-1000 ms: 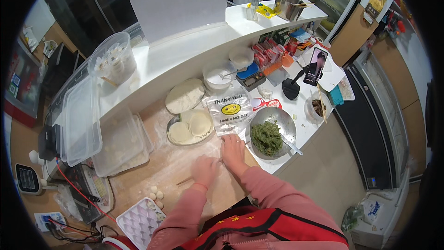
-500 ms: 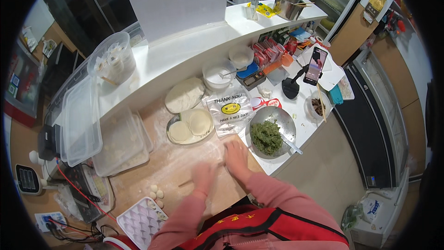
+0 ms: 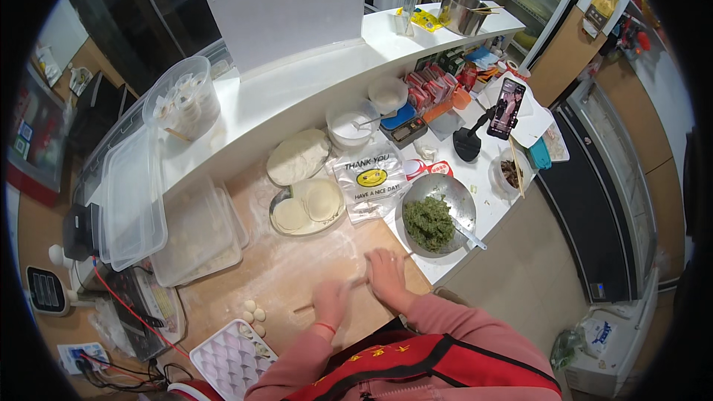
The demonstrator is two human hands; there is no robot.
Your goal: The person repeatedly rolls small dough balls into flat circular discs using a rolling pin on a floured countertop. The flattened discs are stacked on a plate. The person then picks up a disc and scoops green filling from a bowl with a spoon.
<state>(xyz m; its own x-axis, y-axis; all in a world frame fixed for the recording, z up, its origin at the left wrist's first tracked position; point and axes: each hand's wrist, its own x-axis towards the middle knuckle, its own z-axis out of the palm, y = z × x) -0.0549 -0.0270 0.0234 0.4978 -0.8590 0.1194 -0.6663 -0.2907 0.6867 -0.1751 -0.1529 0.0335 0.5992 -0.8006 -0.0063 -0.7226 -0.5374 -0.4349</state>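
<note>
A thin wooden rolling pin (image 3: 358, 281) lies slantwise under both hands on the floured wooden board (image 3: 297, 267). My left hand (image 3: 331, 302), slightly smeared, is curled over its near-left part. Farther along, my right hand (image 3: 387, 276) bends its fingers over the other part, and the pin's tip shows beyond them. Any dough beneath is hidden. Several small dough pieces (image 3: 253, 310) sit left of my left hand, beside a white moulded tray (image 3: 215, 360). Ahead, round dough wrappers (image 3: 324, 200) lie on an oval plate (image 3: 297, 232), with a plate of flour (image 3: 298, 157) behind.
A steel bowl (image 3: 466, 200) of green filling (image 3: 428, 224), with a spoon handle (image 3: 469, 236), stands right of the board. Behind lie a plastic bag (image 3: 370, 197) and a white tub (image 3: 352, 120). Lidded clear boxes (image 3: 197, 238) line the left; a phone (image 3: 506, 108) stands at right.
Both hands and the rolling pin have come nearer to my body. More of the pin shows between the hands, and its far tip now shows past my right hand.
</note>
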